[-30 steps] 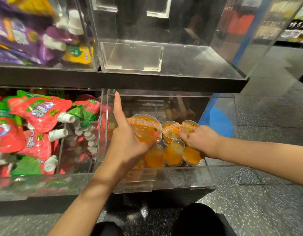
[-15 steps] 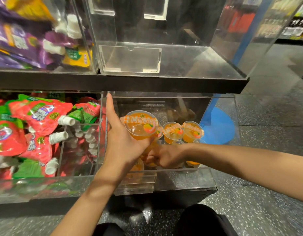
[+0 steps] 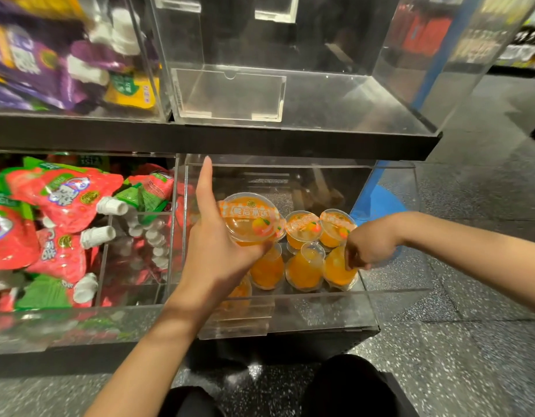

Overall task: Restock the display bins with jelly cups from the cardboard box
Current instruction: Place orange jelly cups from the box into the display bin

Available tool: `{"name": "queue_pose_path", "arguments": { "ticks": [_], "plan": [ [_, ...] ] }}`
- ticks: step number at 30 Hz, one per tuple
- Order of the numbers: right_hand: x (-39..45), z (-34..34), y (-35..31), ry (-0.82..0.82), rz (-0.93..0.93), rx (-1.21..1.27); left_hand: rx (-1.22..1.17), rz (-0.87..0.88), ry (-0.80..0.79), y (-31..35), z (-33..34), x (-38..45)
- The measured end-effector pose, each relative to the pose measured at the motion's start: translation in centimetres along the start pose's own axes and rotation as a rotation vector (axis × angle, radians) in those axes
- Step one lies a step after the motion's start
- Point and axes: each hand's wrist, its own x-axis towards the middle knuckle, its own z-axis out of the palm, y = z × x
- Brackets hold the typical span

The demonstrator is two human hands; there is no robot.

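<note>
Pouches (image 3: pixel 58 194) in red and green wrappers with white screw caps fill the lower clear bin on the far left, and purple pouches (image 3: pixel 34 64) lie blurred in the bin above them. Just right of the divider wall stands the lower display bin (image 3: pixel 392 191), a clear acrylic box under a dark shelf (image 3: pixel 260 139), and both hands reach into it. The left hand (image 3: pixel 218 251) holds one orange jelly cup (image 3: pixel 249 219) upright by its side, fingers curled under and round it, while the index finger points straight up along the divider. Its printed lid faces the camera. Behind and to the right, two more jelly cups (image 3: pixel 302 228) stand lid-up side by side, close against the held one. In front of them a row of upturned cups (image 3: pixel 303 270) rests on the bin floor, narrow bases up, touching one another. The right hand (image 3: pixel 368 248) comes in from the right with its fingers curled downward onto the rightmost cup (image 3: pixel 338 269) of that row; whether it truly grips the cup or only touches it I cannot tell. Above the shelf sits an upper display bin (image 3: pixel 320 97) of clear acrylic. Speckled grey floor (image 3: pixel 458 356) lies to the right and below.
</note>
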Motion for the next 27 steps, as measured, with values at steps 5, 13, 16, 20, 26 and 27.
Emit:
{"name": "queue_pose_path", "arguments": {
  "ticks": [5,13,16,20,26,27],
  "plan": [
    [-3.8,-1.5,-1.4,0.162,-0.232,0.392,0.05,0.026,0.026,0.5,0.5,-0.2],
    [-4.7,-0.6,-7.0,0.345,-0.485,1.322,0.003,-0.044,-0.241,0.2,0.7,-0.1],
    [-4.3,-0.6,-5.3,0.31,-0.424,1.486,0.024,-0.066,-0.388,-0.2,0.7,0.1],
    [-3.2,0.1,-2.9,0.215,-0.377,1.384,0.266,-0.051,-0.232,-1.3,0.4,0.6],
    [0.0,1.3,-6.5,0.205,-0.22,1.013,0.936,-0.365,-0.606,-3.0,1.8,2.0],
    [0.4,1.3,-7.1,0.225,-0.193,0.917,0.983,-0.356,-0.663,-3.4,1.9,2.2]
  ]
}}
